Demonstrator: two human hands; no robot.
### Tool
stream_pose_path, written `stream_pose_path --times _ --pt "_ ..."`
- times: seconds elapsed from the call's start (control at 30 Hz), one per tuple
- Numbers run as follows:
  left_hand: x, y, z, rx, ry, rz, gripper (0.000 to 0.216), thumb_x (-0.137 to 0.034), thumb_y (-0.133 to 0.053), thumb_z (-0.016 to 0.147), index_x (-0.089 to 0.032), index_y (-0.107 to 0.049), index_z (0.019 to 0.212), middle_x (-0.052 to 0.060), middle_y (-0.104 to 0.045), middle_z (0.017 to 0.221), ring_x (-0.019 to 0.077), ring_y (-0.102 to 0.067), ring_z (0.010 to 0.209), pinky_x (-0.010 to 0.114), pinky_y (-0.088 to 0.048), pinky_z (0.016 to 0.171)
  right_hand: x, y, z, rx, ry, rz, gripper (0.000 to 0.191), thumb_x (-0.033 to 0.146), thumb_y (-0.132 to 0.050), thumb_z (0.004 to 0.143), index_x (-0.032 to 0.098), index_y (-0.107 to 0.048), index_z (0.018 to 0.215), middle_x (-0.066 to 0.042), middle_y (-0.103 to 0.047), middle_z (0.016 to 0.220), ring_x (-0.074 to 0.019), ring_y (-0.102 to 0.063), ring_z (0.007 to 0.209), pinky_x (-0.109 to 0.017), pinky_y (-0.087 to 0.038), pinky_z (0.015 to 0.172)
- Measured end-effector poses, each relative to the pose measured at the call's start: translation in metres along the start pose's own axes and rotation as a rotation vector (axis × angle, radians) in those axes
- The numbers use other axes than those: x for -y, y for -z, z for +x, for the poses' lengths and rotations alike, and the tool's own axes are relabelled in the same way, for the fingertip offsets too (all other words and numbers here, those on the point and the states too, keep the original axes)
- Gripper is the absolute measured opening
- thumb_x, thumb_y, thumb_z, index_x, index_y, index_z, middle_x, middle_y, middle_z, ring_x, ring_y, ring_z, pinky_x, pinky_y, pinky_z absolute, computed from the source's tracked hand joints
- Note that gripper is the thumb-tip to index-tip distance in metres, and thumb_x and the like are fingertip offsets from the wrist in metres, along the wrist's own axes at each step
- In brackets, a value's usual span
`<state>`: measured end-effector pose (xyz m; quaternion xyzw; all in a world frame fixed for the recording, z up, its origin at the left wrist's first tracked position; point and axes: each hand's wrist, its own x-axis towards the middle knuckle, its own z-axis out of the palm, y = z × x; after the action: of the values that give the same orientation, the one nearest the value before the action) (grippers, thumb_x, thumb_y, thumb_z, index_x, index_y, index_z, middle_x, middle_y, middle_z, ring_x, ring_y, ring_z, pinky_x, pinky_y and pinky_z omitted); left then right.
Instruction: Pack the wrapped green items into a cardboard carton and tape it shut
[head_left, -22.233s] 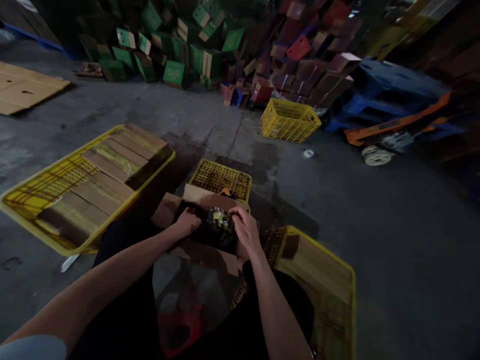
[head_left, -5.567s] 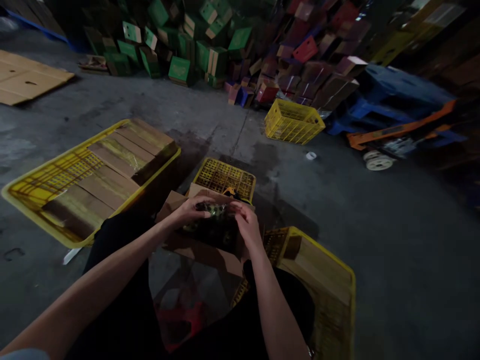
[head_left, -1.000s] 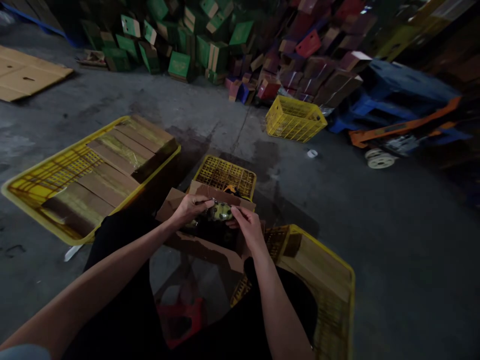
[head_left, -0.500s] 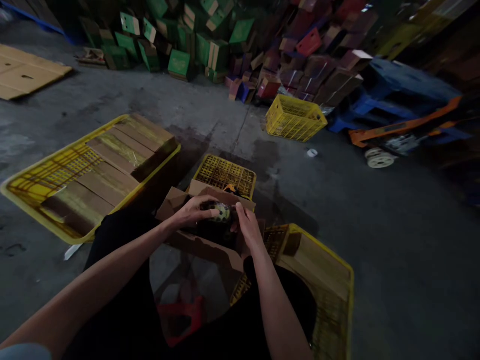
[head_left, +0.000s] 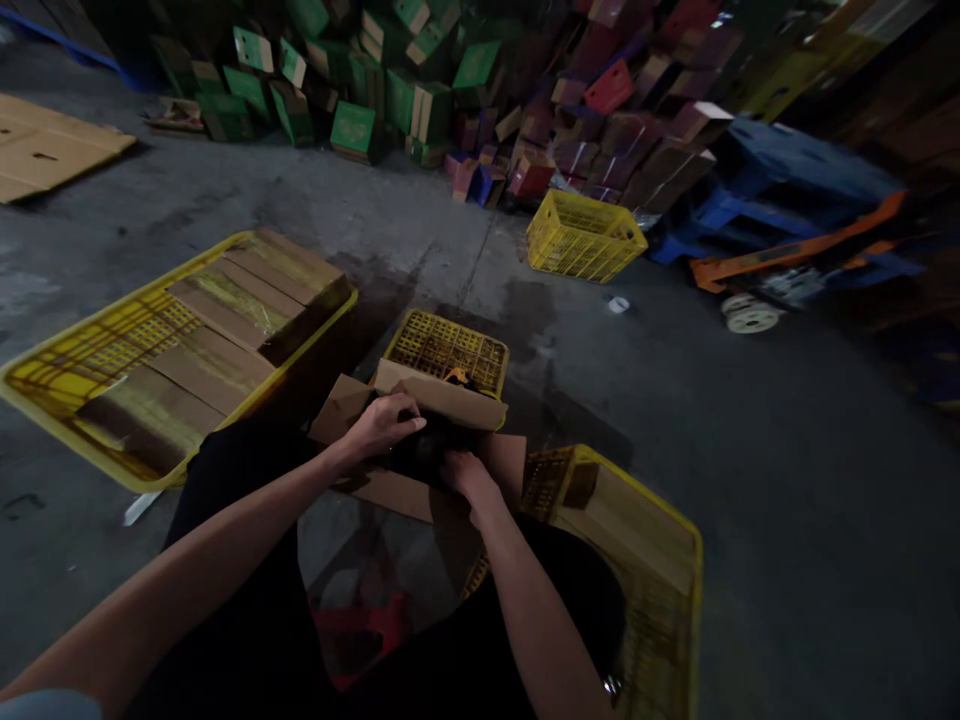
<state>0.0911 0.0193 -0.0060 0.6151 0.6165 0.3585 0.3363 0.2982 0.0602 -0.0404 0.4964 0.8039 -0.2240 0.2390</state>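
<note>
An open cardboard box (head_left: 397, 497) stands between my knees with its flaps spread, its inside dark. Over its left part is my left hand (head_left: 384, 425), fingers curled and drawn together; whatever they pinch, if anything, is too dark to make out. My right hand (head_left: 469, 474) reaches down into the right part of the box, and its fingertips are lost in the black contents (head_left: 421, 452). Just behind the box, a yellow crate (head_left: 448, 342) carries something small and orange (head_left: 456, 376), partly covered by the raised far flap.
A large yellow crate (head_left: 90, 345) with taped cardboard boxes (head_left: 225, 300) stands at left. Another yellow crate (head_left: 697, 580) holding cardboard sits by my right knee. Farther off are a yellow crate (head_left: 583, 238), an orange pallet jack (head_left: 799, 248), blue pallets (head_left: 795, 165) and heaped green boxes (head_left: 352, 128).
The dark, green-patterned wrapped item held between my hands is out of sight now. My right hand has gone lower into the box; my left has drawn back slightly and curled its fingers.
</note>
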Motion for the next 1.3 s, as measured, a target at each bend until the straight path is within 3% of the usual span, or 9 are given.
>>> stream_pose_path --times 0.13,0.33,0.67,0.77,0.9,1.07,1.17,1.23,1.3 --pt "0.0 0.0 0.001 0.009 0.013 -0.014 0.022 -0.037 -0.063 0.086 -0.018 -0.072 0.082 0.002 -0.069 0.081 0.0158 -0.06 0.074 0.025 -0.043 0.07 0.004 -0.003 0.004 0.001 -0.039 0.005 0.04 0.016 -0.06 0.089 0.018 -0.068 0.128 -0.021 -0.059 0.136 -0.0281 -0.073 0.102 -0.037 -0.054 0.09" --pt "0.0 0.002 0.0 0.049 0.035 -0.052 0.023 -0.039 -0.064 0.083 -0.018 -0.073 0.081 0.0 -0.068 0.075 0.0152 -0.059 0.071 0.024 -0.041 0.066 0.006 -0.003 0.001 -0.064 -0.058 0.034 0.043 0.007 -0.056 0.088 0.015 -0.066 0.129 -0.02 -0.062 0.128 -0.0268 -0.068 0.106 -0.034 -0.051 0.091" --pt "0.001 0.008 0.002 0.043 0.072 -0.113 0.024 -0.039 -0.066 0.083 -0.017 -0.074 0.084 0.0 -0.067 0.072 0.0161 -0.06 0.069 0.024 -0.043 0.065 -0.012 0.044 -0.022 -0.221 0.032 0.075 0.037 0.007 -0.044 0.093 0.02 -0.063 0.123 -0.011 -0.07 0.12 -0.0234 -0.064 0.116 -0.028 -0.043 0.094" --pt "0.003 0.006 0.003 0.05 0.077 -0.122 0.024 -0.04 -0.067 0.082 -0.017 -0.074 0.082 0.001 -0.068 0.073 0.0175 -0.062 0.073 0.025 -0.044 0.068 -0.013 0.038 -0.017 -0.178 -0.005 0.07 0.037 0.009 -0.048 0.094 0.018 -0.06 0.128 -0.014 -0.071 0.119 -0.0255 -0.067 0.113 -0.03 -0.046 0.09" --pt "0.004 0.003 0.004 0.076 0.078 -0.13 0.024 -0.04 -0.067 0.08 -0.018 -0.074 0.083 0.0 -0.068 0.073 0.0168 -0.061 0.072 0.025 -0.044 0.068 0.002 0.012 -0.007 -0.114 -0.043 0.075 0.043 0.024 -0.067 0.09 0.012 -0.058 0.13 -0.02 -0.072 0.116 -0.0297 -0.069 0.11 -0.032 -0.05 0.086" --pt "0.004 0.001 0.004 0.098 0.089 -0.132 0.025 -0.041 -0.067 0.079 -0.017 -0.074 0.081 0.0 -0.066 0.07 0.0164 -0.059 0.07 0.024 -0.042 0.064 0.007 0.014 -0.005 -0.173 -0.11 0.113 0.03 0.01 -0.052 0.093 0.015 -0.065 0.119 -0.021 -0.073 0.111 -0.0309 -0.072 0.105 -0.037 -0.051 0.084" --pt "0.005 0.002 0.003 0.094 0.102 -0.149 0.025 -0.041 -0.067 0.08 -0.017 -0.074 0.081 0.0 -0.066 0.07 0.0164 -0.059 0.069 0.024 -0.042 0.062 -0.006 0.036 -0.015 -0.233 -0.059 0.168 0.025 0.011 -0.052 0.092 0.019 -0.069 0.107 -0.017 -0.074 0.108 -0.0304 -0.071 0.105 -0.038 -0.052 0.086" --pt "0.005 0.003 0.004 0.092 0.109 -0.171 0.026 -0.042 -0.067 0.081 -0.016 -0.074 0.082 0.001 -0.067 0.072 0.0169 -0.06 0.07 0.024 -0.043 0.062 -0.017 0.05 -0.024 -0.275 0.038 0.264 0.022 0.015 -0.053 0.092 0.022 -0.069 0.106 -0.01 -0.075 0.108 -0.0253 -0.07 0.106 -0.035 -0.051 0.09" --pt "0.003 0.003 0.004 0.086 0.116 -0.192 0.029 -0.043 -0.066 0.084 -0.016 -0.075 0.087 0.003 -0.071 0.078 0.0181 -0.063 0.074 0.025 -0.045 0.065 -0.025 0.059 -0.031 -0.336 0.199 0.613 0.015 0.025 -0.057 0.092 0.022 -0.068 0.102 -0.005 -0.074 0.101 -0.0218 -0.07 0.098 -0.034 -0.054 0.088"
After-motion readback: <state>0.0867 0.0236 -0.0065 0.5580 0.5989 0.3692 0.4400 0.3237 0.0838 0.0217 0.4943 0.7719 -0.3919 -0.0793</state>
